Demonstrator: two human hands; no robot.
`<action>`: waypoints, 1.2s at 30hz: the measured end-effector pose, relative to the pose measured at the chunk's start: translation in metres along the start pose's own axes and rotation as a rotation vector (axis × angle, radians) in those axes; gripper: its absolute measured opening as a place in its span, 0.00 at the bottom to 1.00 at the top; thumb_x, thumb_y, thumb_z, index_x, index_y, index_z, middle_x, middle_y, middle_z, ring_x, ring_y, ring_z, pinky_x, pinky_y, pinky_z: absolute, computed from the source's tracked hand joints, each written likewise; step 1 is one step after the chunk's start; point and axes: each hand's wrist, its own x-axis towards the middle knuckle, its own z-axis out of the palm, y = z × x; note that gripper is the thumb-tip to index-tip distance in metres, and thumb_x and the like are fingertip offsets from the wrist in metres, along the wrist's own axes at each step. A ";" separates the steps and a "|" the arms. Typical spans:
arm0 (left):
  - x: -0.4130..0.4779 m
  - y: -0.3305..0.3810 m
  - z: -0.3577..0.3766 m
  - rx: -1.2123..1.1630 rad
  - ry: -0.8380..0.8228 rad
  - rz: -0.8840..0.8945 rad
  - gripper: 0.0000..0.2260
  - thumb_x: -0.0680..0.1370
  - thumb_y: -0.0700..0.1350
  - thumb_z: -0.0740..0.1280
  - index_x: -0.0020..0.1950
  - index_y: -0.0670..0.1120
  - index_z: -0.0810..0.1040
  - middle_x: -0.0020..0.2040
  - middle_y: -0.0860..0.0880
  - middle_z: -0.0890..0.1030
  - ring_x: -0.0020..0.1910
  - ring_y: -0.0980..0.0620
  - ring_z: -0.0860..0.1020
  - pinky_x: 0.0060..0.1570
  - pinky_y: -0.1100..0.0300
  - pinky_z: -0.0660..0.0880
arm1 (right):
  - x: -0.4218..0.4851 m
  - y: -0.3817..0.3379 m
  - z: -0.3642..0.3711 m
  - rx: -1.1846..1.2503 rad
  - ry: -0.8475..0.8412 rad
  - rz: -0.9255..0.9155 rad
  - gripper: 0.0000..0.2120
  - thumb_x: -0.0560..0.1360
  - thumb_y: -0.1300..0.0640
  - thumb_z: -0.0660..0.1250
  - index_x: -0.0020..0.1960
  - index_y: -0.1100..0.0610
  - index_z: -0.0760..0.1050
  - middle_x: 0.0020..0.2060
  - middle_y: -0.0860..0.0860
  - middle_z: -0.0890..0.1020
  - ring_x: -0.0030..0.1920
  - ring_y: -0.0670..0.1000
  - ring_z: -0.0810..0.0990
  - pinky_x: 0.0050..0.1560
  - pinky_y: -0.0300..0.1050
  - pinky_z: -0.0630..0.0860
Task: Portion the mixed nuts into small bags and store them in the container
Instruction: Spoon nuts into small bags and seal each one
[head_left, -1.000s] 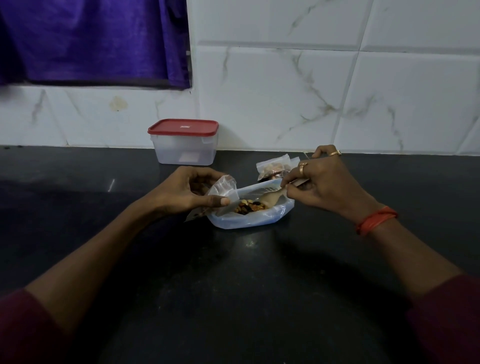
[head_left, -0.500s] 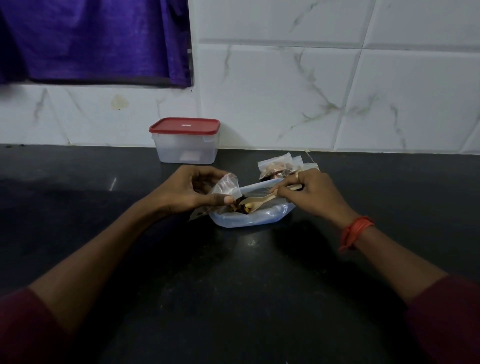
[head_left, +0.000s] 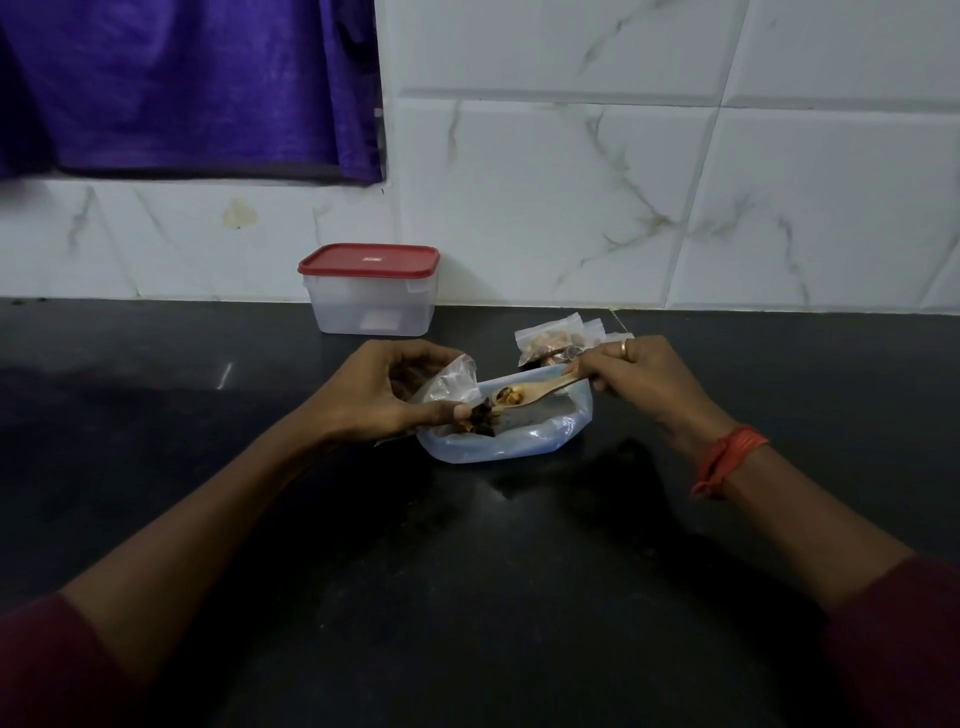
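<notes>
On my feed the landmark is the large clear plastic bag with a bluish tint (head_left: 519, 436), lying open on the black stone counter (head_left: 467, 597). At its left end I see the left hand (head_left: 384, 395) with fingers curled, pinching a small crumpled clear bag (head_left: 449, 382) between thumb and fingers. A clump of dark and brown mixed nuts (head_left: 478, 418) sits right at the thumb tip; I cannot tell whether it lies in the small bag or in the large one.

At the large bag's right end the right hand (head_left: 639, 376) grips the handle of a pale wooden spoon (head_left: 540, 392). The spoon reaches leftward over the bag's opening, its bowl holding a few yellowish nuts and pointing toward the small bag. I note a gold ring (head_left: 623, 348) on this hand and an orange thread band (head_left: 727, 457) on its wrist.

Just behind the large bag, touching its far right edge as far as I can see, lie small filled zip bags (head_left: 556, 340) with brownish nuts inside. Farther behind and to the left stands the translucent rectangular container (head_left: 371, 306), its red lid (head_left: 369, 258) on, against the white marbled tile wall (head_left: 623, 182). A purple curtain (head_left: 182, 88) hangs above it.
</notes>
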 end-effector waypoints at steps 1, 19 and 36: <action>0.000 0.000 0.001 0.006 0.003 0.003 0.28 0.67 0.58 0.78 0.64 0.53 0.80 0.56 0.57 0.83 0.55 0.58 0.81 0.56 0.57 0.80 | 0.000 -0.002 -0.002 0.030 0.017 -0.010 0.11 0.73 0.58 0.70 0.32 0.54 0.85 0.26 0.46 0.79 0.31 0.41 0.75 0.41 0.42 0.73; 0.000 0.011 0.008 -0.053 0.153 0.045 0.25 0.68 0.53 0.76 0.63 0.47 0.81 0.52 0.53 0.85 0.50 0.58 0.83 0.50 0.63 0.80 | -0.024 -0.023 0.016 -0.625 0.386 -1.129 0.07 0.79 0.49 0.71 0.55 0.46 0.85 0.44 0.40 0.85 0.42 0.43 0.82 0.58 0.54 0.62; 0.004 0.007 0.002 -0.098 0.212 -0.046 0.23 0.69 0.51 0.76 0.63 0.51 0.79 0.54 0.55 0.83 0.53 0.60 0.81 0.50 0.69 0.78 | -0.020 -0.021 0.013 -0.261 0.339 -0.779 0.08 0.78 0.54 0.68 0.55 0.47 0.83 0.44 0.37 0.84 0.48 0.30 0.76 0.56 0.50 0.63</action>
